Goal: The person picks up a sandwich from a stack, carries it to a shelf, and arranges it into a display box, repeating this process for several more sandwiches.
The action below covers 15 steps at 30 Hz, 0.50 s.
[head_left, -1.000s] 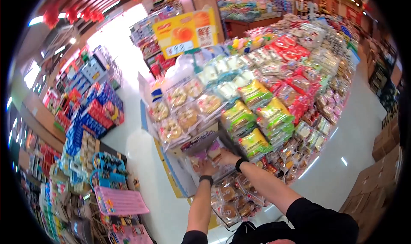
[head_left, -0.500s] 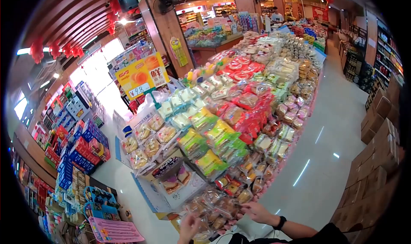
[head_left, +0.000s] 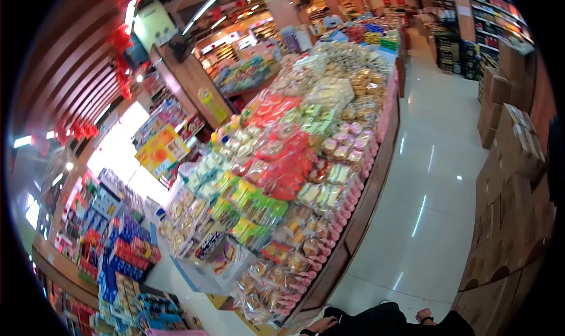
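At the bottom edge, my left hand (head_left: 322, 325) is low against my dark clothing, just off the near corner of the display; its fingers are too small and blurred to read. Farther right, my right hand (head_left: 423, 315) hangs over the floor with its fingers curled in and a black band at the wrist. Nothing shows in it. Nearest to my left hand are clear-wrapped baked snacks (head_left: 256, 292) on the display. Beyond them are yellow-green packets (head_left: 250, 203), red packets (head_left: 282, 165) and an open white carton (head_left: 226, 262).
A long display table with pink trim (head_left: 353, 203) runs away from me. Brown cartons (head_left: 506, 218) are stacked along the right side of a shiny tiled aisle (head_left: 412, 206). Boxed goods (head_left: 129, 256) stand at left, below a yellow price sign (head_left: 162, 150).
My view has swung to the right, so the display sits farther left. Both hands have dropped away from the wrapped snacks at the near end, the right one toward the aisle.
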### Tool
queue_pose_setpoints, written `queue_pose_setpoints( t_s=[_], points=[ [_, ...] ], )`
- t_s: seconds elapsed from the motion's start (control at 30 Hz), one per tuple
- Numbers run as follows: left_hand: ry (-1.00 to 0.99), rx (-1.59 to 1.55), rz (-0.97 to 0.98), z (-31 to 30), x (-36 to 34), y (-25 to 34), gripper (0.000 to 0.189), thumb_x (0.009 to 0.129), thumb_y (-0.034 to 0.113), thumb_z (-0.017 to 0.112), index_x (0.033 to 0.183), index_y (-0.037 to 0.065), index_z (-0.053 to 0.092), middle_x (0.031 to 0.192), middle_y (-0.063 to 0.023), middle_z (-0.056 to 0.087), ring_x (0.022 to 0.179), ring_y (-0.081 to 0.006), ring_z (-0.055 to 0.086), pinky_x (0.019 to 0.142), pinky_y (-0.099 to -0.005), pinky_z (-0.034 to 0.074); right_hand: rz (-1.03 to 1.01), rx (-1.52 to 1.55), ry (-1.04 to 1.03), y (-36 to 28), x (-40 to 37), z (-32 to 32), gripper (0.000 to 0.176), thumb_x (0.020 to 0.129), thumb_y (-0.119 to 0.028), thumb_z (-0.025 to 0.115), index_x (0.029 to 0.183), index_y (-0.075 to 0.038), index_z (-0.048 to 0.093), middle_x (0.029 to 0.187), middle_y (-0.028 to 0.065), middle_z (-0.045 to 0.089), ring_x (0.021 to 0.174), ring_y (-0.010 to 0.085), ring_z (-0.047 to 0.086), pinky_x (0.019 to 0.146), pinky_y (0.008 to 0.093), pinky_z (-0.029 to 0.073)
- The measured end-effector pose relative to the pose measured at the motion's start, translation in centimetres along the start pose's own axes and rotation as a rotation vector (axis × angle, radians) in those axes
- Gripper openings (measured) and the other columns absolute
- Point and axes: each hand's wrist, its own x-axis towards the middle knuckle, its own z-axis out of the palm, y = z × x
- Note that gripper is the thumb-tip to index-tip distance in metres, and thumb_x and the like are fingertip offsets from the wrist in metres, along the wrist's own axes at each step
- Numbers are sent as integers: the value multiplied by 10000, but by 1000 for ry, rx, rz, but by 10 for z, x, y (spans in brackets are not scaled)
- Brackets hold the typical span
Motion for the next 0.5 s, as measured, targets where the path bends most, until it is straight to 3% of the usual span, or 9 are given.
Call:
queue_pose_setpoints(
  t_s=[0.03,0.1,0.2,0.27,0.4,0.47,0.5],
  points=[
    [-68,-60,-118,22,16,-28,289,925,286,535,1057,40,607,912,-137,631,839,-267,603,739,-368,462,-95,273,-49,8,-6,0,123,795,-45,583,783,36,675,647,163,660,471,248,622,436,363,509],
    [-168,-68,-257,41,47,-50,516,933,487,465,1105,14,574,1051,-173,646,1002,-314,607,867,-384,459,-122,324,-80,0,-36,-2,143,793,-75,600,809,39,686,664,164,667,508,247,633,472,364,517],
    [-359,30,-320,33,98,-31,540,917,493,490,1144,9,567,1066,-181,642,1032,-309,600,880,-385,456,-307,233,-61,10,-54,2,249,771,-193,663,865,33,711,730,152,689,656,249,666,605,363,532],
    [-300,-30,-338,36,133,-23,482,922,424,548,1149,1,580,991,-139,642,892,-184,608,792,-312,488,-457,231,-16,27,-41,20,262,746,-225,664,788,31,704,743,176,691,733,263,691,700,367,542],
    [-225,-6,-252,29,169,21,461,923,399,563,1177,14,565,967,-115,634,888,-175,603,785,-311,490,-393,391,-66,53,-46,30,272,754,-240,656,799,24,706,754,165,696,725,280,687,704,355,540],
    [-242,-182,-349,19,178,48,471,912,399,575,1166,2,566,983,-124,643,924,-200,600,824,-316,476,-41,293,-108,45,-68,9,284,764,-281,661,826,-10,719,824,140,708,819,282,682,762,386,527],
    [-263,-142,-336,13,186,53,471,912,399,575,1166,2,566,983,-124,643,924,-200,600,824,-316,476,-75,270,-84,47,-62,12,276,755,-263,670,831,-3,722,808,146,706,777,266,683,731,376,537]
  ],
)
